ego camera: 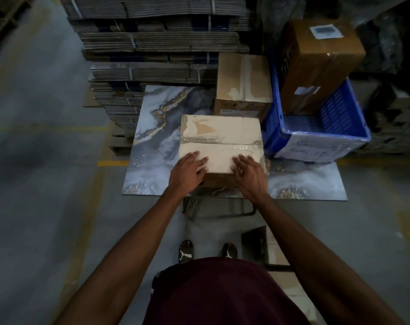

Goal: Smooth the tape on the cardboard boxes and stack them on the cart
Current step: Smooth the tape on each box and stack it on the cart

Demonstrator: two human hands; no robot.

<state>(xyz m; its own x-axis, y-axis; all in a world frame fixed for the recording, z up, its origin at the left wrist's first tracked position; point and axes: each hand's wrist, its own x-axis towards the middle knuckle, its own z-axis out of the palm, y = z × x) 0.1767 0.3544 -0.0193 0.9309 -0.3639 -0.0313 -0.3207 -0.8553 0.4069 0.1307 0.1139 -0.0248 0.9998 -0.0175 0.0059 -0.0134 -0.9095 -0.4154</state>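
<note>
A: Cardboard box (219,137), nearest one: pale, worn top, outer paper torn off in patches, corrugation exposed along the centre seam. Clear tape (241,146) is seen over that seam, wrinkled and shiny toward the right edge.

B: Location?

A: Set on the marble-patterned table (152,146), front middle. A second cardboard box (244,83) is placed just behind it, taped down the middle, also scuffed.

B: Hands?

A: Left hand (190,170) is laid flat on the near left part of the top, fingers straight and spread. Right hand (248,170) is pressed flat on the near right part, fingers straight, close to the wrinkled tape. Nothing is gripped by either.

B: Surroundings?

A: Blue crate (316,137) just right of the box, a taped brown carton (321,62) leaned inside it. Strapped bundles of flat cardboard (157,38) are stacked behind the table.
</note>
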